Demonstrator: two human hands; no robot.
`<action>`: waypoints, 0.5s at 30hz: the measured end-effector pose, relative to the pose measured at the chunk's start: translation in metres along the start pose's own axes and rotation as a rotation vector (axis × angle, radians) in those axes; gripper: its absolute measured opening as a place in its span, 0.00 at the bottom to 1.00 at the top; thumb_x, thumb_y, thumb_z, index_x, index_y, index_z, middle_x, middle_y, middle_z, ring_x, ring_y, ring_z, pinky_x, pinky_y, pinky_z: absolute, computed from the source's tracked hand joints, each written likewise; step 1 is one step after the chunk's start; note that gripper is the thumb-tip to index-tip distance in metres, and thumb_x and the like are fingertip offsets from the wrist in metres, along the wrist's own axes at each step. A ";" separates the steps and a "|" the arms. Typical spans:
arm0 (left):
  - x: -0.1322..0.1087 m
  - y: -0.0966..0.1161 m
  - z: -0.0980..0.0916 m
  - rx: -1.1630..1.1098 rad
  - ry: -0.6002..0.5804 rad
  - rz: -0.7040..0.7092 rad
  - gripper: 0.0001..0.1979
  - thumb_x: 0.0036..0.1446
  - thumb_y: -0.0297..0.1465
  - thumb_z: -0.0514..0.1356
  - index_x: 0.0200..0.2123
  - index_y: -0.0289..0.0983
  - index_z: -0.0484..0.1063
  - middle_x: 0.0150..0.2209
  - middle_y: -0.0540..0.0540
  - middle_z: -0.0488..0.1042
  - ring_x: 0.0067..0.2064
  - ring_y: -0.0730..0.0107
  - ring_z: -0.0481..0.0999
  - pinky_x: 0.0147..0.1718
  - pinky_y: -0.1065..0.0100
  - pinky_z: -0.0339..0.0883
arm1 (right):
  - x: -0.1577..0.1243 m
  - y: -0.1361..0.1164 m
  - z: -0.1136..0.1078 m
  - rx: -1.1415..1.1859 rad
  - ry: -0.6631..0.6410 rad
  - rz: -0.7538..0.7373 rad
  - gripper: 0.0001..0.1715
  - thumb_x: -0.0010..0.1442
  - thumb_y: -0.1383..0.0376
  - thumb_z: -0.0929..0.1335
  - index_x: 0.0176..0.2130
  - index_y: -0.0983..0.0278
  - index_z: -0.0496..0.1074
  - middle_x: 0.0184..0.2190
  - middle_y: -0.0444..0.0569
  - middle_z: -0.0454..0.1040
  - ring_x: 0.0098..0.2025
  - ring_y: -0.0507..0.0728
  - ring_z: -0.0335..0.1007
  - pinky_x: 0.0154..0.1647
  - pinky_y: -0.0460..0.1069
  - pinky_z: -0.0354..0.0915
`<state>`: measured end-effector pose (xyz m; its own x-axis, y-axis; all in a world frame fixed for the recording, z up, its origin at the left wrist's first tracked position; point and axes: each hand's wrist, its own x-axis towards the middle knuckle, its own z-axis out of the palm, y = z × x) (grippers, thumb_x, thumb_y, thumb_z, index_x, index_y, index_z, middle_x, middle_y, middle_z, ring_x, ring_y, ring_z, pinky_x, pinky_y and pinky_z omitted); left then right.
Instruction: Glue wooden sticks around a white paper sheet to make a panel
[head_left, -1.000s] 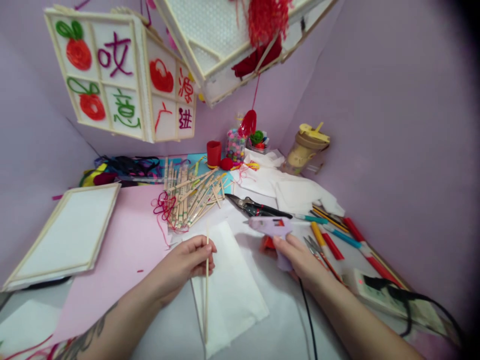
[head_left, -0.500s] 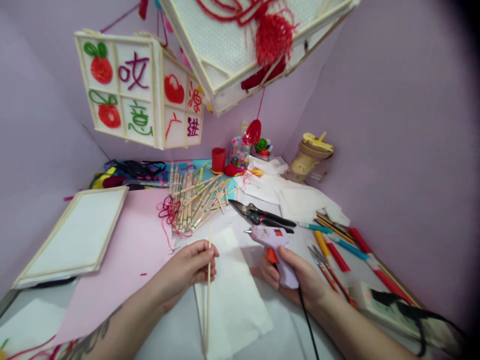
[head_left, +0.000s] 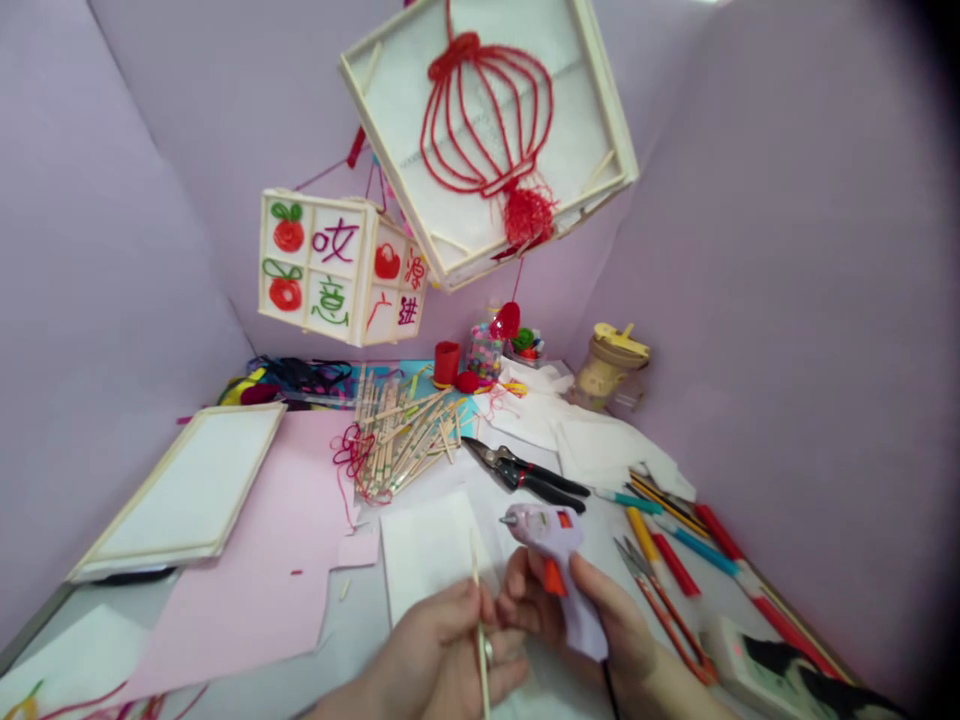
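Observation:
A thin wooden stick (head_left: pixel 481 655) is pinched between the thumb and fingers of my left hand (head_left: pixel 442 655), standing nearly upright in view. My right hand (head_left: pixel 611 610) grips a lilac glue gun (head_left: pixel 559 540) with an orange trigger, its metal nozzle pointing left. The fingers of both hands are close together, and I cannot tell whether they touch. Under and behind them lies a folded white sheet (head_left: pixel 427 545). Black-handled pruning shears (head_left: pixel 525 475) rest just beyond the glue gun.
Many wooden sticks (head_left: pixel 409 430) are heaped at the back. Two decorated lanterns (head_left: pixel 487 120) hang low overhead. A white framed panel (head_left: pixel 195 480) lies on pink paper (head_left: pixel 292 540) at left. Scissors (head_left: pixel 664 605), markers (head_left: pixel 675 565) and a power strip (head_left: pixel 780 670) line the right side.
My left hand has moved right and nearer to me with the stick, close to my right hand. The glue gun is slightly lower in view. The camera has tilted up.

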<state>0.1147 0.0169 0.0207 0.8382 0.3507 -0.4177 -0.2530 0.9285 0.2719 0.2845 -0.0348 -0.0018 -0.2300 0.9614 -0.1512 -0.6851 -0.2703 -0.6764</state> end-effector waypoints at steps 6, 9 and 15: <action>-0.015 0.025 0.007 0.019 0.071 0.078 0.09 0.50 0.33 0.67 0.26 0.35 0.72 0.50 0.40 0.73 0.58 0.58 0.67 0.50 0.65 0.63 | 0.004 -0.009 -0.006 0.036 0.212 -0.145 0.22 0.52 0.48 0.69 0.35 0.63 0.77 0.35 0.53 0.75 0.40 0.59 0.71 0.52 0.56 0.62; -0.019 0.038 0.008 0.020 0.117 0.192 0.06 0.54 0.31 0.64 0.27 0.35 0.72 0.49 0.40 0.73 0.56 0.59 0.69 0.51 0.62 0.65 | 0.006 -0.015 -0.007 -0.020 0.311 -0.196 0.21 0.52 0.49 0.70 0.32 0.64 0.77 0.31 0.51 0.74 0.33 0.56 0.70 0.42 0.52 0.66; -0.018 0.052 0.002 0.169 0.374 0.317 0.05 0.51 0.21 0.64 0.33 0.33 0.75 0.30 0.47 0.73 0.33 0.74 0.75 0.44 0.67 0.71 | 0.009 -0.023 -0.017 -0.275 0.506 -0.317 0.21 0.53 0.50 0.71 0.32 0.66 0.74 0.23 0.47 0.69 0.24 0.51 0.61 0.24 0.45 0.58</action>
<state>0.0874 0.0586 0.0444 0.4952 0.6603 -0.5646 -0.3595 0.7474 0.5587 0.3096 -0.0188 0.0002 0.3535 0.9162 -0.1889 -0.4493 -0.0108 -0.8933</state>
